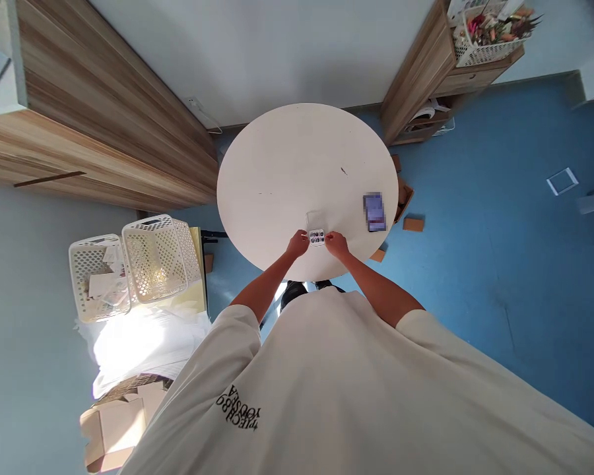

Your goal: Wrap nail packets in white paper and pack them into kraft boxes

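Observation:
Near the edge of a round white table (pixel 287 171), my left hand (pixel 297 244) and my right hand (pixel 336 246) meet at a small white pack (pixel 317 237). It has several dark round spots on its face, and the fingers of both hands pinch its sides. Just beyond it, a clear plastic piece (pixel 315 221) lies flat on the table, close to the pack and untouched. A phone (pixel 374 212) with a blurred screen lies to the right of my right hand, out of reach of my fingers.
A wooden cabinet (pixel 103 132) runs along the left, and white plastic baskets (pixel 153 260) stand at lower left. Cardboard pieces (pixel 413 223) lie on the blue floor right of the table. A wooden shelf unit (pixel 420 86) holds a basket of dried flowers (pixel 490 36).

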A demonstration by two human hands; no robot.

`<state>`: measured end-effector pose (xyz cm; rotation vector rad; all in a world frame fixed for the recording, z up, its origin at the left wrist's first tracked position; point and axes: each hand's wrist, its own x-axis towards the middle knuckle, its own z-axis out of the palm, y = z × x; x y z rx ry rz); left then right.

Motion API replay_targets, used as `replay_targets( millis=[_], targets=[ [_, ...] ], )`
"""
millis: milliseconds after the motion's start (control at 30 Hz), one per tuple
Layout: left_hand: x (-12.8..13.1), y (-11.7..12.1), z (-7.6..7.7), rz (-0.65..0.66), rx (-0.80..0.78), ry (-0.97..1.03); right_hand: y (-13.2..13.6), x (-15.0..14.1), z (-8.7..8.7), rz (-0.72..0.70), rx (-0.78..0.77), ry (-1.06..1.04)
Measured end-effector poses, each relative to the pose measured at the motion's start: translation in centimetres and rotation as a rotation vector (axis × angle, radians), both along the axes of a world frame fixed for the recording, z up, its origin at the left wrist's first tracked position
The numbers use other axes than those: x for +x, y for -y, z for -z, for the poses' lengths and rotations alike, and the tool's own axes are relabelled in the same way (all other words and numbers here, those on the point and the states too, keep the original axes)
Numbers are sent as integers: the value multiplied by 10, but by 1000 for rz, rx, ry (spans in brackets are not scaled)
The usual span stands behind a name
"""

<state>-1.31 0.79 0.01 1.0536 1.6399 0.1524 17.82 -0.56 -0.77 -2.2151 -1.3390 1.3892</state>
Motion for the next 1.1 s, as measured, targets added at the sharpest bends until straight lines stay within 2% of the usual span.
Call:
replay_targets(
  millis=[100, 200, 367, 467, 567, 667, 867, 1100],
  targets=[
    [-2, -8, 0, -24, 25, -13, -7, 3, -3, -1, 32, 33],
    [-3, -21, 2, -101, 64, -10, -22, 5, -3, 45, 84, -50],
    [4, -39, 8, -291, 84, 134, -46, -1, 11, 137, 152, -259],
    [7, -43, 9, -331, 75, 249, -51, -6, 20, 155, 152, -347],
    [6, -44, 7, -344, 51, 290, -51, -9, 19, 165, 118, -371],
    [1, -48, 4, -333, 59, 284, -54, -10, 8, 169, 90, -384],
    [-8, -58, -3, -263, 180, 246, -60, -16, -13, 73, 126, -411],
    [-15, -47, -6, -215, 277, 233, -47, -24, -14, -8, 208, -328]
  ],
)
